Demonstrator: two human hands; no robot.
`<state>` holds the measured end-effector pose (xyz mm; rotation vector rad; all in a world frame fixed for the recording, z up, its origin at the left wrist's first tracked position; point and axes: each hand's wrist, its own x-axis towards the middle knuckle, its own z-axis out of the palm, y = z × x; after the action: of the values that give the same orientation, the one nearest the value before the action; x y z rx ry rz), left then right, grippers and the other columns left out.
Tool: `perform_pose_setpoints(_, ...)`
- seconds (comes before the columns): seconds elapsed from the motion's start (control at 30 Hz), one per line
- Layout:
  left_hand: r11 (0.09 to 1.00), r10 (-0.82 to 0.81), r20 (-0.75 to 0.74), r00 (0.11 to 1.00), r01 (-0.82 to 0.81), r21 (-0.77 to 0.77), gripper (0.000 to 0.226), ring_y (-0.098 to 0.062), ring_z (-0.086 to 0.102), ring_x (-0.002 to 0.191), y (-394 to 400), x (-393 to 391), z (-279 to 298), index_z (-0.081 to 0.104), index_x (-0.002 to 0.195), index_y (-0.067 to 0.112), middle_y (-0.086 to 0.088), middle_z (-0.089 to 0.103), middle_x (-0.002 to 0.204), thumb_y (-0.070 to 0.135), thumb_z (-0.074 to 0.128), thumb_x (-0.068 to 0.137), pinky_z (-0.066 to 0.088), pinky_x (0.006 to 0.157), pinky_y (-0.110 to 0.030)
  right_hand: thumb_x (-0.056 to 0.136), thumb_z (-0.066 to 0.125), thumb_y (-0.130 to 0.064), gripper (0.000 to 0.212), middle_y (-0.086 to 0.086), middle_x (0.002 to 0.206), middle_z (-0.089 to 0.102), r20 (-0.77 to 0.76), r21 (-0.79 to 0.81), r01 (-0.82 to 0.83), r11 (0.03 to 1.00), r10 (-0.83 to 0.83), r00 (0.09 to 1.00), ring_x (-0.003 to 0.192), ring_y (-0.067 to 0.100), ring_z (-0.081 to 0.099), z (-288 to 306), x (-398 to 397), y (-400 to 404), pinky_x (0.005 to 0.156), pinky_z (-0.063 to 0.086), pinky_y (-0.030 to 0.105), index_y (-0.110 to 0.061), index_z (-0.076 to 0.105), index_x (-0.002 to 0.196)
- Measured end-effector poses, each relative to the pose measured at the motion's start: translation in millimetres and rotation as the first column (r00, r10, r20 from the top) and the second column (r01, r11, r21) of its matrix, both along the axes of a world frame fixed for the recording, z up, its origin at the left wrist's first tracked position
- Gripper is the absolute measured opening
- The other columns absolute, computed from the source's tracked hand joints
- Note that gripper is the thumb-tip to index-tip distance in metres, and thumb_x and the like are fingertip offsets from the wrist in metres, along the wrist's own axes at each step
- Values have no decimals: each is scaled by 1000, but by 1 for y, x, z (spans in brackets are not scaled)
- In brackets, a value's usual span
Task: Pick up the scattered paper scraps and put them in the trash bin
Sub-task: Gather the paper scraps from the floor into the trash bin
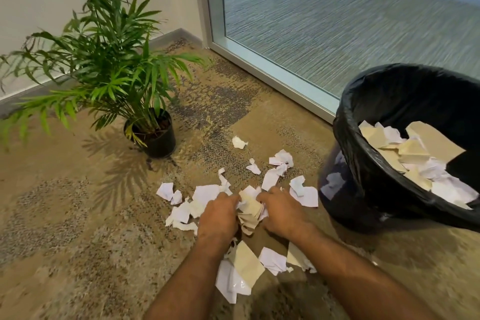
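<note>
Both forearms enter from the bottom edge, bare, and converge toward frame centre. The left forearm (187,275) runs toward one o'clock; the right forearm (348,267) runs toward ten o'clock. Left hand (219,218) sits palm down, back of hand to the camera, fingers curled inward toward three o'clock and gripping. Right hand (281,212) sits just beside it at three o'clock, palm down, fingers curled toward nine o'clock and gripping. The fingertips of both hands are near each other; whether they touch cannot be told. Wrists are roughly level.
</note>
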<state>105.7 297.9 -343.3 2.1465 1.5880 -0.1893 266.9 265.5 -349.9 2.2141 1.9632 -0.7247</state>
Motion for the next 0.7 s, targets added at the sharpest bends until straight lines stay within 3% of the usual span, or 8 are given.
perform_pose_setpoints(0.13,990,131,196,972,-137,20,43,-26,62,105,-4,-11,11,68,113,28,-3,66,112,3,57,81,52,88,-35,83,64,-18,25,1,105,69,-132,114,178,977,-162,978,98,21,64,6,6,-12,81,54,32,-25,73,105)
perform_pose_setpoints(0.2,980,188,311,932,-200,6,39,-20,65,92,-9,-16,21,73,104,30,3,71,99,2,59,81,55,80,-33,83,67,-17,27,1,107,72,-228,195,301,933,-255,940,94,17,65,16,10,-20,82,54,30,-20,73,109)
perform_pose_setpoints(0.33,939,327,577,749,-326,-110,31,-13,71,69,-15,-24,56,76,103,28,11,73,79,4,66,86,62,67,-36,81,70,-17,30,0,104,74,-456,241,507,828,-364,812,88,13,66,51,15,-33,77,55,30,-16,73,111)
perform_pose_setpoints(0.4,916,370,685,628,-369,-157,32,-14,73,68,-19,-26,83,77,103,28,8,75,79,3,69,85,63,61,-38,81,70,-14,23,-7,93,73,-578,261,576,775,-353,735,84,13,67,76,13,-41,72,57,31,-18,76,103)
perform_pose_setpoints(0.47,907,372,765,526,-381,-179,39,-20,74,71,-21,-26,114,76,96,33,4,76,76,-4,67,83,63,57,-37,82,70,-8,23,-17,86,70,-747,223,665,713,-314,586,77,16,70,109,6,-51,68,61,37,-27,76,93)
perform_pose_setpoints(0.53,910,338,825,454,-383,-162,44,-27,74,73,-21,-24,145,77,96,31,2,77,79,-8,65,81,63,59,-44,83,72,-3,31,-13,88,71,-864,171,725,668,-253,436,73,21,72,147,-1,-61,62,62,39,-34,74,81)
perform_pose_setpoints(0.6,911,315,868,384,-380,-163,42,-28,74,75,-24,-20,177,76,104,24,0,77,85,-9,65,81,62,63,-50,84,72,-3,23,1,97,72,-917,172,732,659,-165,364,75,23,73,185,-3,-71,60,61,36,-25,76,86)
perform_pose_setpoints(0.7,935,247,928,278,-322,-152,36,-25,73,84,-28,-3,231,72,111,17,-2,75,92,-6,64,84,63,67,-44,82,71,-2,15,7,101,71,-955,208,762,613,-42,294,80,23,72,244,9,-82,59,59,30,-11,75,94)
